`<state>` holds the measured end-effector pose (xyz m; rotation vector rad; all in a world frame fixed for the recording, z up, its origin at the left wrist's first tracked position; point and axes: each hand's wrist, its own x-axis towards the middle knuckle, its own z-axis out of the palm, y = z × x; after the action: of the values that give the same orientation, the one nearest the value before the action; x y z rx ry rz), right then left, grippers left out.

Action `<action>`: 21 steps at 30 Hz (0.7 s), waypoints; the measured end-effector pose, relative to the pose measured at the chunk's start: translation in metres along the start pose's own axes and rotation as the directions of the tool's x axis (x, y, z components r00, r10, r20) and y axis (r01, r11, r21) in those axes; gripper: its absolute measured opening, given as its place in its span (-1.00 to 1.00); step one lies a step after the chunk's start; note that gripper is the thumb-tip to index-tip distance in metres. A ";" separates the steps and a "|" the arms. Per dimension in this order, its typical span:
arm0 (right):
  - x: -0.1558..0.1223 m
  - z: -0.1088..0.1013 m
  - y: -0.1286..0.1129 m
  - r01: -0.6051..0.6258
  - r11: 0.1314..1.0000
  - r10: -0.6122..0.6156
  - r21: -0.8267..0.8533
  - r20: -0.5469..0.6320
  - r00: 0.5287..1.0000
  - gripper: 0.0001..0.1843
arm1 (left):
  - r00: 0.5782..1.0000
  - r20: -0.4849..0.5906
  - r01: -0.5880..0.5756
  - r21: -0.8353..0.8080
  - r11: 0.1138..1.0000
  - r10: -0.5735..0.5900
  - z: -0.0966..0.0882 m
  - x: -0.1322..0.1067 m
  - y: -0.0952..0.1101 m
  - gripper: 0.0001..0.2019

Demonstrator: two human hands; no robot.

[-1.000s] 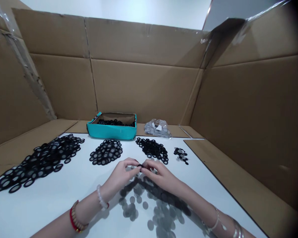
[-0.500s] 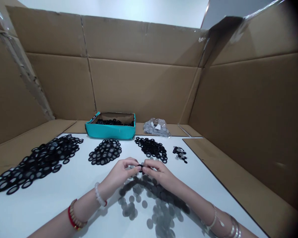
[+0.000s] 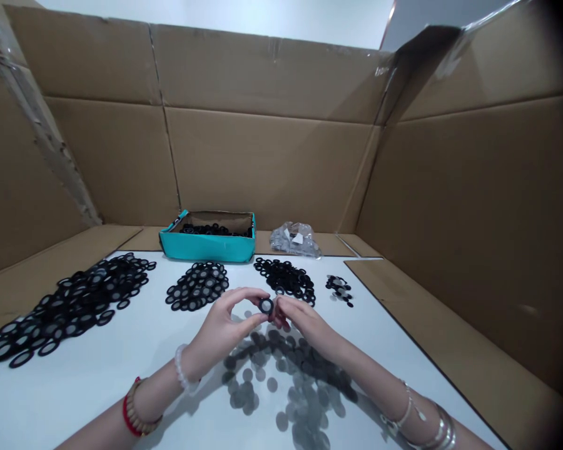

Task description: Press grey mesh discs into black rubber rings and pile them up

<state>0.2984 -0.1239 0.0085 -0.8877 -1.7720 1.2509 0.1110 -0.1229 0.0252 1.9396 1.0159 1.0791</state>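
Observation:
Between the thumb and index finger of my left hand (image 3: 229, 317) is a black ring with a pale disc in it (image 3: 266, 305), its face turned toward me. My right hand (image 3: 304, 322) is at the ring's right edge, its fingers curled together. Whether those fingers pinch anything is hidden. Loose translucent grey discs (image 3: 304, 400) lie scattered on the white table (image 3: 187, 400) below my hands, several of them in the shadow of my right arm. Beyond my hands sits a heap of black rings (image 3: 286, 278).
A long heap of rings with discs (image 3: 84, 300) spreads along the left, and a smaller heap (image 3: 199, 286) lies left of centre. At the back stand a teal box (image 3: 209, 247) of black rings and a clear plastic bag (image 3: 294, 240). Small pieces (image 3: 340, 289) lie right. Cardboard walls (image 3: 272, 162) surround the table.
The ring has turned from nearly edge-on to facing me and come up slightly. My left fingers have spread wider around it, and my right fingers have shifted to its right edge and curled.

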 end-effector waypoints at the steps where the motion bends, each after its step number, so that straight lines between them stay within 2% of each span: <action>1: 0.000 0.000 0.000 0.002 1.000 -0.002 0.000 -0.009 1.000 -0.60 | 1.000 0.004 -0.006 0.002 1.000 0.006 0.001 0.000 -0.001 -0.79; 5: 0.001 0.000 0.000 0.008 0.999 -0.010 -0.053 -0.027 1.000 -0.66 | 0.999 0.038 -0.039 0.041 0.998 0.038 0.003 -0.003 0.001 -0.78; 8: 0.001 0.000 -0.002 0.016 0.986 -0.022 -0.165 -0.034 0.999 -0.68 | 0.990 0.095 -0.123 0.242 0.963 0.103 -0.006 0.004 0.001 -0.80; 10: -0.001 0.000 -0.005 0.015 0.951 -0.018 -0.310 -0.009 1.000 -0.72 | 0.984 0.107 -0.176 0.480 0.860 0.142 -0.022 0.015 -0.007 -0.83; 11: -0.002 0.000 -0.006 0.021 0.919 -0.011 -0.394 0.026 1.000 -0.76 | 0.987 0.062 -0.158 0.597 0.787 0.151 -0.032 0.021 -0.014 -0.85; 13: -0.007 0.000 -0.008 0.047 0.838 0.024 -0.544 0.123 0.992 -0.80 | 0.995 -0.039 -0.029 0.762 0.647 0.090 -0.056 0.034 -0.033 -0.84; 15: -0.011 0.001 -0.010 0.082 0.767 0.061 -0.636 0.200 0.978 -0.72 | 0.997 -0.080 0.074 0.843 0.532 -0.011 -0.078 0.043 -0.054 -0.79; 17: -0.014 0.002 -0.010 0.110 0.723 0.075 -0.682 0.236 0.969 -0.65 | 0.996 -0.047 0.075 0.885 0.459 -0.072 -0.096 0.046 -0.072 -0.74; 19: -0.015 0.004 -0.011 0.140 0.703 0.064 -0.697 0.258 0.964 -0.67 | 0.997 -0.001 0.032 0.905 0.424 -0.073 -0.104 0.045 -0.079 -0.66; 21: -0.015 0.005 -0.011 0.157 0.701 0.055 -0.695 0.272 0.961 -0.72 | 1.000 0.011 0.002 0.910 0.415 -0.027 -0.099 0.045 -0.075 -0.62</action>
<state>0.2994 -0.1417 0.0152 -1.1022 -2.5688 0.6280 0.0163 -0.0309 0.0203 2.7496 1.8750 0.4256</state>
